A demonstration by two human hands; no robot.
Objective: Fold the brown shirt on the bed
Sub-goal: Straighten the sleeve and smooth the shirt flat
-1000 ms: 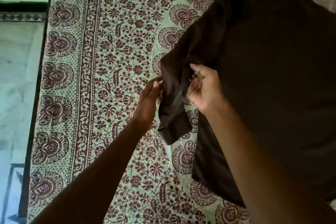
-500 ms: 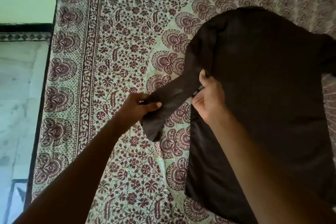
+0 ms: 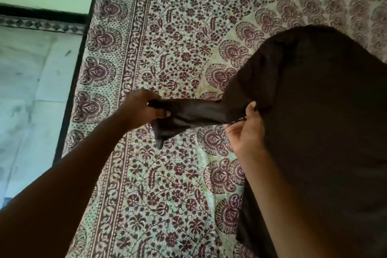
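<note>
The left hand [image 3: 140, 111] has its fingers and thumb curled tight round the end of the sleeve [image 3: 194, 112], with the cuff end drooping out below the fist. The sleeve is pulled out into a flat, slightly shiny band running from that fist back to the brown shirt [image 3: 314, 111]. The right hand [image 3: 246, 132] pinches the fabric right where the sleeve joins the shirt body, thumb on top, fingers curled under. The shirt itself is a big, dark, matte, soft-looking mass spread to the right of both hands, lying on the bedspread [image 3: 167, 27], a pale greenish cloth printed all over with maroon flowers, vines and fan-shaped medallions. Off the bedspread's left edge there's pale, smooth floor [image 3: 25, 90].
</note>
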